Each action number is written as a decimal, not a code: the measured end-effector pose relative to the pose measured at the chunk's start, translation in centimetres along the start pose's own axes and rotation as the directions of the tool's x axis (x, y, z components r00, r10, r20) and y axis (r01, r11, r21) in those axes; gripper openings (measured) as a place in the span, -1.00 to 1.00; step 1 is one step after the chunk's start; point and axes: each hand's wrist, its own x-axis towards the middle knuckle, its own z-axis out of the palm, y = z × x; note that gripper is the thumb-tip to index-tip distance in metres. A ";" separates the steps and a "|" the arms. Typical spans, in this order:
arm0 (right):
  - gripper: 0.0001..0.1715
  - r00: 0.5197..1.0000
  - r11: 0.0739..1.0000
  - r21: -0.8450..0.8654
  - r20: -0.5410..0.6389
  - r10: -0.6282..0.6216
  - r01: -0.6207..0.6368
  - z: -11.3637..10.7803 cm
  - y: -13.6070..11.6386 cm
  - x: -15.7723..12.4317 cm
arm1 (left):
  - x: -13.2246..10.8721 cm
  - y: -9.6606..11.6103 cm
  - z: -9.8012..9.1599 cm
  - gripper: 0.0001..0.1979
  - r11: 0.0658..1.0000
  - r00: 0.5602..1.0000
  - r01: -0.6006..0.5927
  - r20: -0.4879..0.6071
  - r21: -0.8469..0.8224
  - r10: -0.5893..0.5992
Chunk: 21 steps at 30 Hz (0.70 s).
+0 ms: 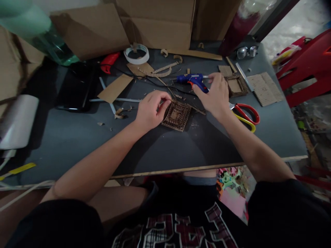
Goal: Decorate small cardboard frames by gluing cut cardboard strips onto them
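Observation:
My left hand [152,109] pinches the upper left corner of a square piece built from corrugated cardboard strips [177,115], with nested ridged frames. Whether the fingertips also hold a loose strip end is too small to tell. A thin cardboard strip [198,109] trails off the piece's right side. Over on the right, my right hand [216,94] closes round the handle of a blue glue gun [193,78] with an orange trigger. Its thumb lies on one side of the handle and its fingers on the other, near the nozzle. The fingers partly hide the gun.
Scissors [245,115] with red and yellow handles lie beside my right wrist. Behind are a tape roll [137,54], curled corrugated strips [157,72] and a red-handled tool [109,62]. A hollow cardboard frame [236,86] and a ridged sheet [265,88] sit at right. Bottles stand at the back.

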 end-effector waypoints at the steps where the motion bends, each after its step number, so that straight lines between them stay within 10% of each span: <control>1: -0.34 0.999 0.999 -0.040 0.045 0.016 -0.015 0.6 -0.1 0.4 | -0.1 -0.2 0.0 -0.76 0.997 0.995 -0.077 0.060 0.008 0.076; 6: -0.29 0.968 0.934 -0.333 0.161 0.193 -0.131 2.1 -2.7 2.2 | -0.2 -0.5 -0.4 -0.80 0.962 0.952 -0.274 0.144 -0.001 0.271; 12: -0.48 0.987 0.938 -0.347 0.143 0.072 -0.018 -1.2 -4.2 3.2 | 0.0 -0.9 -0.3 -0.88 0.958 0.936 -0.281 -0.237 -0.054 0.261; 17: -0.54 0.985 0.998 0.047 0.165 -0.058 0.051 -3.8 -3.5 0.9 | -0.2 -1.5 0.2 -0.69 0.977 0.936 0.029 -0.337 -0.213 -0.101; 21: -0.50 0.954 0.959 0.045 0.090 -0.284 0.281 -3.3 -2.4 -0.4 | 0.2 -2.2 0.5 -0.61 0.932 0.921 0.231 -0.245 -0.280 -0.302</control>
